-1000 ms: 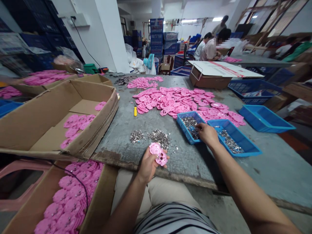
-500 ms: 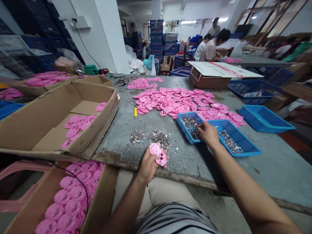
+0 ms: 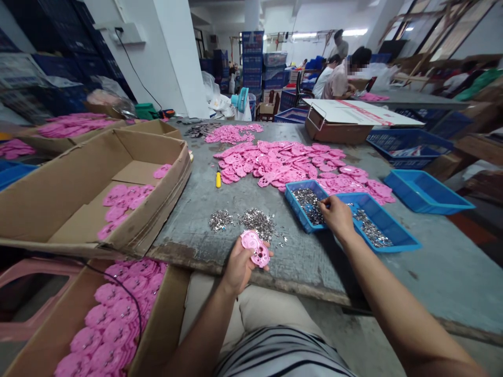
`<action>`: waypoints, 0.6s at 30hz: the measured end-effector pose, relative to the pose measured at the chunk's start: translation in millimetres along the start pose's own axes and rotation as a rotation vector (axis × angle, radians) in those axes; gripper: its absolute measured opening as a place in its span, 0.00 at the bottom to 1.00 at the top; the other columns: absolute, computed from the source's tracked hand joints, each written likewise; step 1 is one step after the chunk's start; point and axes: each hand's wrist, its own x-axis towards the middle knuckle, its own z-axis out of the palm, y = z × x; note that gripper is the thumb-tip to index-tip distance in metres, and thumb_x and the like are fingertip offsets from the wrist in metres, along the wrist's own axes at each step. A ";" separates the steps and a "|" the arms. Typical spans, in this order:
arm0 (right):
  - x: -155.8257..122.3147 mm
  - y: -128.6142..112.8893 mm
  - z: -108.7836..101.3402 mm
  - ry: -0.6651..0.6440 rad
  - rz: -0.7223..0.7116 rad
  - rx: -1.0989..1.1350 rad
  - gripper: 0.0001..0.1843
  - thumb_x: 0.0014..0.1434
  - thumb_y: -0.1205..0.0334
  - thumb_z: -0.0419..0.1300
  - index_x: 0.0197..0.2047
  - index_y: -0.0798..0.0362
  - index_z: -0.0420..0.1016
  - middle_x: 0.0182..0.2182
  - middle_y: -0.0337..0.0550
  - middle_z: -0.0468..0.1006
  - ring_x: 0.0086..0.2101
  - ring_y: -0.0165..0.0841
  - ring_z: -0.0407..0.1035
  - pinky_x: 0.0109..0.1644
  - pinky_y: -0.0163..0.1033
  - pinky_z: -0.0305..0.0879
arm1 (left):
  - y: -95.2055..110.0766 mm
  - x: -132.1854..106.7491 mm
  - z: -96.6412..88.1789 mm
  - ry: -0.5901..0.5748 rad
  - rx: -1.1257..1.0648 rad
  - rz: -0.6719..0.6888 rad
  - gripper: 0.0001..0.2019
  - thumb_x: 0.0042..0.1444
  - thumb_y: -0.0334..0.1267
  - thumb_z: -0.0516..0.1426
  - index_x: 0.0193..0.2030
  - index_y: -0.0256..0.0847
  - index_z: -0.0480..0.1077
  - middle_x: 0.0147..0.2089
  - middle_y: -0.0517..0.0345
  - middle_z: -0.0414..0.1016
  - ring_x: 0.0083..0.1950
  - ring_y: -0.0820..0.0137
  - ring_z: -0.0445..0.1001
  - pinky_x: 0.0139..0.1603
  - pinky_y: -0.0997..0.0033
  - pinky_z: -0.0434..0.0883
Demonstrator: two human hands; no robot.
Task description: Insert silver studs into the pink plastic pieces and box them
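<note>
Left hand (image 3: 237, 266): I pinch a pink piece (image 3: 254, 246).
Right hand (image 3: 338, 215): bunched; I can't tell what's inside.
Blue tray (image 3: 299, 212): under its fingertips.

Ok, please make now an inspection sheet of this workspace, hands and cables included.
Surface: grey table, scuffed.
Job's things: pink part, held; metal pieces in two small piles and two blue trays.
Clutter: yellow-handled tool beside the pink pile.
Hands: left hand holds pink part; right hand at rim of left tray, grip unclear.
Cables: black cable plugged into wall socket; dark cord across lower box.
Surroundings: cardboard box, stacked crates, people.
</note>
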 end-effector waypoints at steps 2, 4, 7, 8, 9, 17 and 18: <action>0.4 -0.8 -2.0 0.000 0.003 0.028 0.07 0.51 0.66 0.57 0.24 0.49 0.63 0.27 0.46 0.76 0.30 0.39 0.68 0.37 0.41 0.59 | 0.1 0.3 -0.1 0.003 -0.003 -0.001 0.26 0.42 0.39 0.62 0.49 0.40 0.61 0.39 0.50 0.78 0.41 0.57 0.79 0.31 0.66 0.74; 0.0 -1.7 -4.0 0.000 0.001 0.055 0.06 0.51 0.65 0.57 0.24 0.49 0.64 0.26 0.45 0.76 0.29 0.38 0.68 0.37 0.41 0.59 | 0.4 0.5 -0.7 0.006 -0.012 0.001 0.26 0.42 0.39 0.62 0.49 0.39 0.61 0.39 0.50 0.78 0.40 0.58 0.79 0.30 0.68 0.74; -7.7 -5.7 -4.2 -0.020 -0.038 0.170 0.06 0.51 0.60 0.58 0.24 0.50 0.66 0.25 0.43 0.75 0.28 0.36 0.67 0.36 0.41 0.61 | 0.3 0.2 -1.2 0.010 -0.037 0.018 0.27 0.42 0.39 0.62 0.50 0.39 0.61 0.38 0.51 0.78 0.38 0.60 0.79 0.27 0.70 0.72; -13.5 -8.8 -2.9 -0.056 -0.067 0.250 0.07 0.51 0.58 0.59 0.24 0.50 0.67 0.24 0.41 0.74 0.27 0.35 0.66 0.35 0.40 0.61 | -0.2 -0.2 -0.8 0.013 -0.041 0.026 0.27 0.42 0.38 0.62 0.50 0.40 0.60 0.38 0.52 0.78 0.37 0.61 0.79 0.26 0.71 0.72; -21.3 -13.2 -1.1 -0.117 -0.102 0.344 0.09 0.50 0.56 0.59 0.24 0.50 0.67 0.23 0.41 0.73 0.27 0.35 0.66 0.35 0.40 0.61 | -0.9 -0.8 0.2 0.022 -0.038 0.038 0.28 0.42 0.38 0.63 0.50 0.40 0.60 0.37 0.53 0.78 0.36 0.61 0.79 0.25 0.72 0.71; -103.0 -66.7 21.4 -0.642 -0.418 0.732 0.10 0.54 0.58 0.59 0.23 0.52 0.69 0.29 0.42 0.74 0.32 0.33 0.68 0.39 0.38 0.63 | -9.4 -11.6 19.4 0.246 0.026 0.161 0.30 0.37 0.37 0.68 0.48 0.39 0.62 0.31 0.62 0.74 0.26 0.71 0.75 0.20 0.78 0.67; -107.7 -69.7 24.0 -0.647 -0.422 0.734 0.11 0.54 0.59 0.59 0.23 0.52 0.69 0.29 0.42 0.73 0.32 0.32 0.68 0.39 0.38 0.63 | -9.1 -12.9 20.9 0.265 0.020 0.168 0.30 0.36 0.36 0.68 0.47 0.39 0.62 0.30 0.63 0.74 0.25 0.73 0.74 0.20 0.78 0.67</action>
